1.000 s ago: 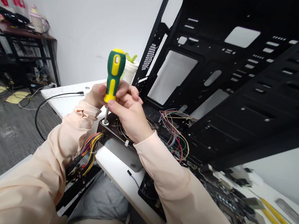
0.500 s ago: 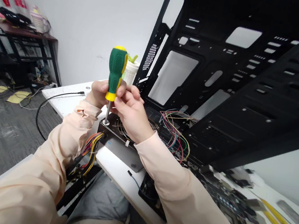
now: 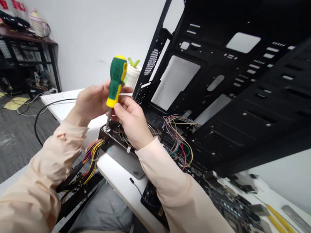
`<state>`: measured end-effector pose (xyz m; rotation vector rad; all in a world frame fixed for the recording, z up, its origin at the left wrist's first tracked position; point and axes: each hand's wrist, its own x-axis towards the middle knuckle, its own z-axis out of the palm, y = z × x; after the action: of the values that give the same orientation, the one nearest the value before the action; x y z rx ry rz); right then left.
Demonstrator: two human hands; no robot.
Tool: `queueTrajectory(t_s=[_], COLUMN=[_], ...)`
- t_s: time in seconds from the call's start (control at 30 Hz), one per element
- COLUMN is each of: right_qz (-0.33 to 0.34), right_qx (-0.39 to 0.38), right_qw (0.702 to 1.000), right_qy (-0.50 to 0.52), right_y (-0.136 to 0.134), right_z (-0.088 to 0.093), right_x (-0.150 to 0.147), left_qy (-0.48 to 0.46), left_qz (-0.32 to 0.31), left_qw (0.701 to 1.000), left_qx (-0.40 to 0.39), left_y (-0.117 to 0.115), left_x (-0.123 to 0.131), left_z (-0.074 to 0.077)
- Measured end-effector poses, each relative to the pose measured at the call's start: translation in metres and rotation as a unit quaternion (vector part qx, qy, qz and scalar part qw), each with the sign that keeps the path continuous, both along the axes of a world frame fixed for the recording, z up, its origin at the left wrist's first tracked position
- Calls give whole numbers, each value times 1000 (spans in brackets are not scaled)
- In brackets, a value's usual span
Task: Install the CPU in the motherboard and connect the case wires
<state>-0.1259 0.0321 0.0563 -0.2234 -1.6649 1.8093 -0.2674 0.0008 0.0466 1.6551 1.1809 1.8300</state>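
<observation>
A green and yellow screwdriver (image 3: 115, 81) stands almost upright, its tip on a pale round spot at the corner of a black power supply (image 3: 115, 137) with a fan grille. My right hand (image 3: 133, 119) pinches the yellow collar low on the handle between thumb and fingers. My left hand (image 3: 92, 101) is loosely open beside the handle, its fingers reaching behind it; whether they touch it is hidden. A bundle of coloured cables (image 3: 92, 156) comes out of the power supply's near end and hangs off the table edge.
A large black computer case (image 3: 209, 66) rises behind and to the right, thin coloured wires (image 3: 179, 139) at its base. Circuit boards (image 3: 232, 209) and yellow-handled pliers (image 3: 291, 232) lie at right. A white pot with a plant (image 3: 133, 75) stands behind the screwdriver on the white table (image 3: 116, 175).
My left hand has loosened from the screwdriver handle and shifted left, its fingers spreading. The right hand still pinches the collar. The handle has turned slightly, and the view has shifted a little.
</observation>
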Motion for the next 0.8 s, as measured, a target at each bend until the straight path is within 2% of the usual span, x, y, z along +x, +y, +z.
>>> queueTrajectory(t_s=[0.03, 0.13, 0.23, 0.3, 0.43, 0.53, 0.67, 0.8], right_qz=[-4, -16, -36, -55, -92, -122, -152, -186], right_qx=[4, 12, -4, -23, -51, -63, -94, -100], right_qw=[1000, 1000, 999, 998, 994, 990, 983, 977], right_qy=[1, 15, 19, 7, -22, -35, -29, 18], right_y=[0, 1, 1, 1, 0, -1, 0, 4], right_z=[-1, -3, -3, -2, 3, 5, 5, 8], right_x=[-1, -2, -2, -1, 1, 1, 0, 1], left_qy=[43, 93, 197, 260, 330, 355, 367, 341], left_qz=[66, 165, 237, 271, 315, 328, 324, 330], left_qw=[997, 981, 950, 925, 886, 872, 869, 878], left_qx=[6, 34, 48, 57, 80, 83, 74, 67], left_y=[-12, -47, -73, -83, -87, -87, -87, -88], left_x=[5, 22, 37, 43, 45, 44, 45, 47], left_z=[-3, -15, -29, -37, -48, -51, -51, -50])
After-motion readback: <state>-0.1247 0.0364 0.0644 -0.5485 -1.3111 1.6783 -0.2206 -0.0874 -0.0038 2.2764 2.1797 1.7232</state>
